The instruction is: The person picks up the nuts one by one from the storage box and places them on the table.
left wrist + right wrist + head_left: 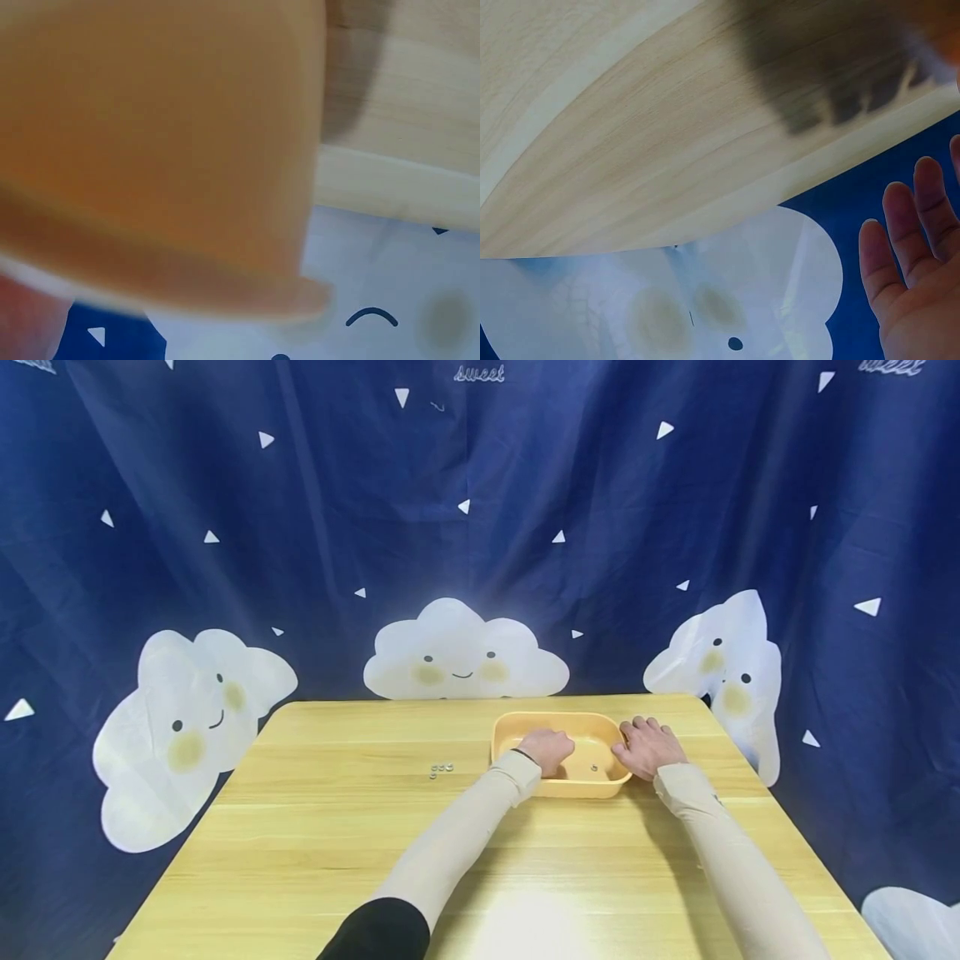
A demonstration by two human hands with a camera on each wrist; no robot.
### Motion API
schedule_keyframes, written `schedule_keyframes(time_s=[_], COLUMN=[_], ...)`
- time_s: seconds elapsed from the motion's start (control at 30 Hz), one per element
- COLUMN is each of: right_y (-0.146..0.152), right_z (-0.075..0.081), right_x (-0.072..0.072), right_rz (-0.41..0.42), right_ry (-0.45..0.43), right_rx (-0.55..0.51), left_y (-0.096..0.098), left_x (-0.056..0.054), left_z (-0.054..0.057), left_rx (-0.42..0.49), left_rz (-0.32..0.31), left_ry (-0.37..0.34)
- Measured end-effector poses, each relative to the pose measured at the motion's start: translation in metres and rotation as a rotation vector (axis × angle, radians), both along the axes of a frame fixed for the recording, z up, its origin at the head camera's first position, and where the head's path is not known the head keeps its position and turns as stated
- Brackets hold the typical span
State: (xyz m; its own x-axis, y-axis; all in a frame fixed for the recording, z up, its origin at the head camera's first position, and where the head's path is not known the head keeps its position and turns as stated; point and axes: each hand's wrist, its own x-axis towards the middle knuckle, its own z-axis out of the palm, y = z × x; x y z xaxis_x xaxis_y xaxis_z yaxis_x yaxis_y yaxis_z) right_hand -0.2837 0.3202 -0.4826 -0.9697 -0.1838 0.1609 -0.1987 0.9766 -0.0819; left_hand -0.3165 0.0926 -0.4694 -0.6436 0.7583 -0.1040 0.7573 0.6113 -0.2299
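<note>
An orange-yellow plastic tray [577, 788] stands on the wooden table. My left hand [546, 752] reaches inside it over the near rim, knuckles up and fingers curled. Its fingertips are hidden, so what they touch or hold does not show. Inside the tray, right of that hand, lies a small shiny metal piece [594, 768]. My right hand [651, 748] is at the tray's right end, thumb against the rim. The right wrist view shows the fingers [911, 229] fairly straight and spread. The tray's outer wall [165, 135] fills much of the left wrist view.
Several small metal pieces [441, 768] lie grouped on the table [337, 835], left of the tray. A dark blue curtain [465, 552] with white clouds hangs behind the table's far edge.
</note>
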Motion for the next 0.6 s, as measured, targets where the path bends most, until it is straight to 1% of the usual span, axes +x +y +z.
schedule_keyframes(time_s=[0.13, 0.23, 0.4, 0.47, 0.6], right_y=[0.0011, 0.0019, 0.0031, 0.0036, 0.0030], right_z=[-0.0004, -0.0008, -0.0017, -0.0023, -0.0023], right_x=[0.0001, 0.0000, -0.0005, -0.0007, -0.0007], right_rz=[-0.001, 0.000, 0.007, 0.008, 0.007], right_ry=[0.000, 0.000, 0.003, 0.005, 0.008], right_rx=[-0.004, -0.004, -0.008, -0.011, -0.013], left_y=[-0.0014, -0.0024, -0.0045, -0.0054, -0.0072], left_x=[-0.0006, -0.0004, -0.0001, -0.0004, -0.0011], left_z=[0.0000, 0.0004, 0.0012, 0.0023, 0.0052], left_rx=[-0.012, -0.011, 0.011, 0.032, 0.101], left_rz=[0.012, 0.027, 0.036, 0.043, 0.060], left_ry=[0.048, 0.057, 0.039, 0.025, -0.016])
